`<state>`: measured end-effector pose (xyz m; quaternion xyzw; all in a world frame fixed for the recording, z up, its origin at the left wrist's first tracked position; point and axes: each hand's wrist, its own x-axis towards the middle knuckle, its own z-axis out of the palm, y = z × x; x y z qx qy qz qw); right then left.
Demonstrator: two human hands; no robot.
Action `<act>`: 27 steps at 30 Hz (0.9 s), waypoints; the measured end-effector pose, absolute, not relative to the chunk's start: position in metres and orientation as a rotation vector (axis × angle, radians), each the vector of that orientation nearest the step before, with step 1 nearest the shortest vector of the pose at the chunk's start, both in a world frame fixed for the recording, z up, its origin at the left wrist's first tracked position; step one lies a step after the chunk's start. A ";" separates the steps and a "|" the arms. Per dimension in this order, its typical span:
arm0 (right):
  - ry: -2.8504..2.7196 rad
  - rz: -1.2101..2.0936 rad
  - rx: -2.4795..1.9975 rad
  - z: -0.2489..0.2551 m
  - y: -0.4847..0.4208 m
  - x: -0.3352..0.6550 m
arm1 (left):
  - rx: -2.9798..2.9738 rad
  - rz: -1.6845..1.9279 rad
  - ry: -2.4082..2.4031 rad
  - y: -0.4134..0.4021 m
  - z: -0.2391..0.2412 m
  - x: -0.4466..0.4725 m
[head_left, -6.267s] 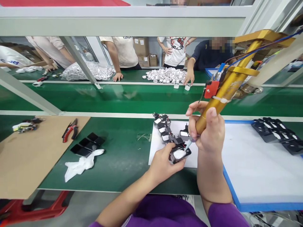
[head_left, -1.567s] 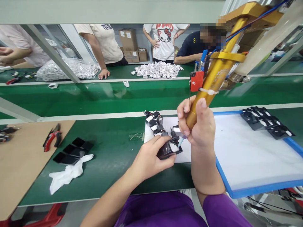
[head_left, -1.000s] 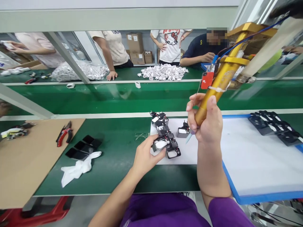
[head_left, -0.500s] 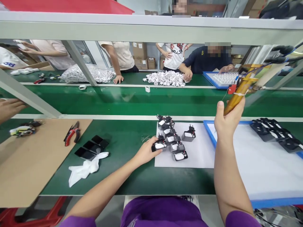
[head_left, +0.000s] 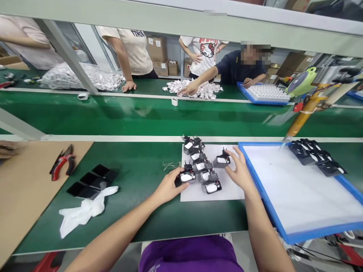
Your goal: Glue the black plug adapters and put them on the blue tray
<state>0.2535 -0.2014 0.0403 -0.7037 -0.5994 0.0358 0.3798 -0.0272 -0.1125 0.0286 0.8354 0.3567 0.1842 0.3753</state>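
My left hand (head_left: 170,184) is closed on a black open-topped power adapter case (head_left: 187,176) with a white block inside. That case stands at the left edge of a white sheet (head_left: 232,187), beside several similar cases (head_left: 200,166) in a slanting row. My right hand (head_left: 240,170) has its thumb and fingers apart around the right end of a separate adapter case (head_left: 221,161); whether it touches the case I cannot tell. Behind and to the right of that hand, a yellow glue dispenser (head_left: 304,115) hangs nose-down above the blue-rimmed tray.
A blue-rimmed tray (head_left: 272,211) at right bears black cases (head_left: 314,155). On the left lie empty black cases (head_left: 92,180), a white glove (head_left: 87,211) and red-handled pliers (head_left: 62,162) on cardboard (head_left: 19,196). Across the green belt (head_left: 136,117), co-workers stand by white parts.
My right hand has let go of the dispenser and moved left and down to the separate case. My left hand stays on its case. The view has shifted; a co-worker's arm reaches over the white parts.
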 end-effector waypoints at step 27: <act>-3.001 -0.300 -1.610 0.089 -0.181 0.175 | 2.205 0.620 0.985 -0.111 0.027 -0.030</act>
